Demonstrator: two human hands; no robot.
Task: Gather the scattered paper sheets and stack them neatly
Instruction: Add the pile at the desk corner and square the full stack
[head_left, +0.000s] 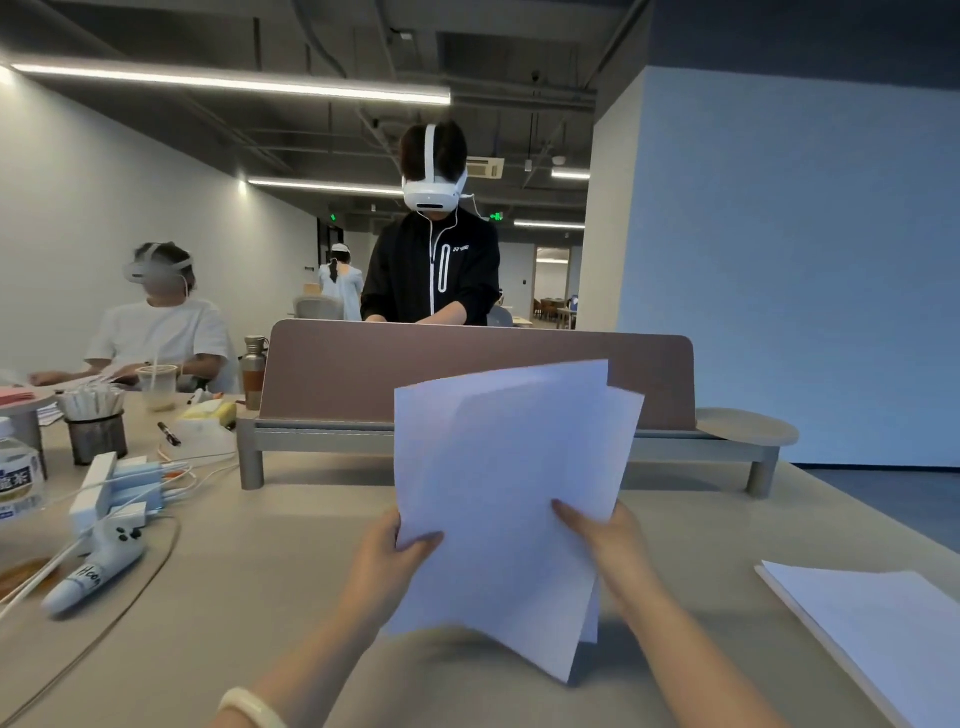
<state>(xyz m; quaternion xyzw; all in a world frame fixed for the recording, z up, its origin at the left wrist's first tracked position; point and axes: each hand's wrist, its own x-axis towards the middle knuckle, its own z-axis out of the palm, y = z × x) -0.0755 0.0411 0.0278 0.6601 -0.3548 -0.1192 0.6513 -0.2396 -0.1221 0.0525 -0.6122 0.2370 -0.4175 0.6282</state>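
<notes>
I hold a loose bunch of white paper sheets (498, 499) upright above the beige table (249, 597), their edges fanned and not lined up. My left hand (387, 564) pinches the bunch at its left edge, thumb on the front. My right hand (605, 545) grips the right edge, its thumb laid across the front sheet. Another white stack of sheets (872, 631) lies flat on the table at the right, apart from both hands.
A brown desk divider on a grey riser (478, 374) stands behind the sheets. At the left lie a white controller (96, 569), chargers with cables (119, 488), a mesh pen cup (96, 436) and a bottle. People with headsets sit and stand beyond.
</notes>
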